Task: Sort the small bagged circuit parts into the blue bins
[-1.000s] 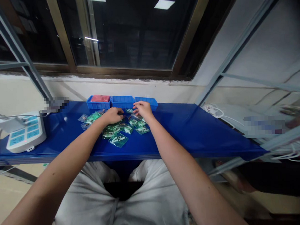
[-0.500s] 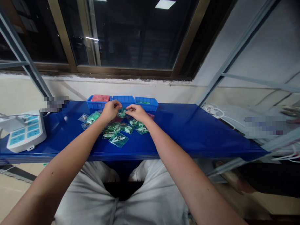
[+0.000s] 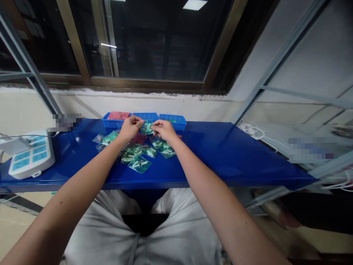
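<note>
My left hand [image 3: 131, 128] and right hand [image 3: 165, 130] are raised over the back of the blue table [image 3: 212, 156], near each other, backs up. Between them, a small clear bag [image 3: 147, 127] with green and white pieces inside. Left: thumb and fingertips drawn narrow, pinching one edge of the bag. Right: likewise narrow, thumb and fingertips on the opposite edge. The bag is just in front of the middle blue bin [image 3: 141, 115], partly covering it; I cannot tell what that bin holds.

Below and nearer me, a loose heap of similar bags [image 3: 133, 151] on the table, overlapping, with green pieces and white strips visible through the film. The nearest bag [image 3: 139, 164] lies flat toward the front edge. A dark red item [image 3: 139, 138] shows between my wrists, too hidden to identify.

Three bins in a row along the back. The left blue bin [image 3: 112, 124] contains a pink packet [image 3: 118, 115]; the right blue bin [image 3: 174, 125], behind my right hand, contains something green, too small to resolve.

Far left of the table: a white power strip [image 3: 32, 155] with blue socket faces, white adapter [image 3: 13, 144] plugged in.
</note>
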The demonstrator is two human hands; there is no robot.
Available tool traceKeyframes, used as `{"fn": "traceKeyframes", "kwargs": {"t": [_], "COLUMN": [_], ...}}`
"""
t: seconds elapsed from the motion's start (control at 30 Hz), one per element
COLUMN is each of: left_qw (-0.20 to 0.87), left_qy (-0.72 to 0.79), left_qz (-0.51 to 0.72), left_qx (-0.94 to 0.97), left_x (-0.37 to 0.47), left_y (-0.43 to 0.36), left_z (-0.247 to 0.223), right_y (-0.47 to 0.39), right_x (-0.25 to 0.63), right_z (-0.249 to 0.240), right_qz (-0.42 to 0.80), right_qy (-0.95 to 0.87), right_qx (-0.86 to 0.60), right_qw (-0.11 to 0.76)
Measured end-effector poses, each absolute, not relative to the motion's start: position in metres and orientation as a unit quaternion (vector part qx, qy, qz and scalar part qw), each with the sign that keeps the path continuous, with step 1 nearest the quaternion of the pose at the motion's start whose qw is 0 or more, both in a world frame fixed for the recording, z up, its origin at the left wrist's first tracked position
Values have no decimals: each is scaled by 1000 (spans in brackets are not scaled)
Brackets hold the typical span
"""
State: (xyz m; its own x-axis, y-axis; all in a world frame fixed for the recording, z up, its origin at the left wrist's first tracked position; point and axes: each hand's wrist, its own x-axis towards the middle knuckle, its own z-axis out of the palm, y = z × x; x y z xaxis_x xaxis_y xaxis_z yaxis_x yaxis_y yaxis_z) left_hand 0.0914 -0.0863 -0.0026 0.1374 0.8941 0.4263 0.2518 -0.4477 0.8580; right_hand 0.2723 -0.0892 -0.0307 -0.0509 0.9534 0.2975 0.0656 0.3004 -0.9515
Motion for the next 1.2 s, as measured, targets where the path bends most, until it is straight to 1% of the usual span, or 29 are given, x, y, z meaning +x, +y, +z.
{"fn": "traceKeyframes", "kwargs": {"t": [0.17, 0.33, 0.67, 0.97, 1.07, 1.2], "left_qw": [303, 288, 281, 277, 300, 368], "left_qy": [442, 442, 422, 407, 410, 416], "left_qz": [462, 438, 452, 462, 463, 461], "left_qx": [707, 728, 734, 737, 726, 693], "left_x": [90, 88, 88, 88, 89, 92], "left_y": [-89, -88, -87, -85, -87, -94], "left_z": [-1, -4, -6, -8, -6, 1], "right_y": [-95, -97, -101, -103, -105, -105], "right_x": [273, 273, 272, 271, 270, 270], "right_z": [-24, -22, -21, -18, -15, -13], "right_qz": [432, 427, 420, 427, 456, 497], "right_qy": [-564, -562, -575, -569, -549, -513], "right_qx": [-433, -447, -460, -458, -453, -438], "right_qw": [555, 549, 531, 533, 534, 545]}}
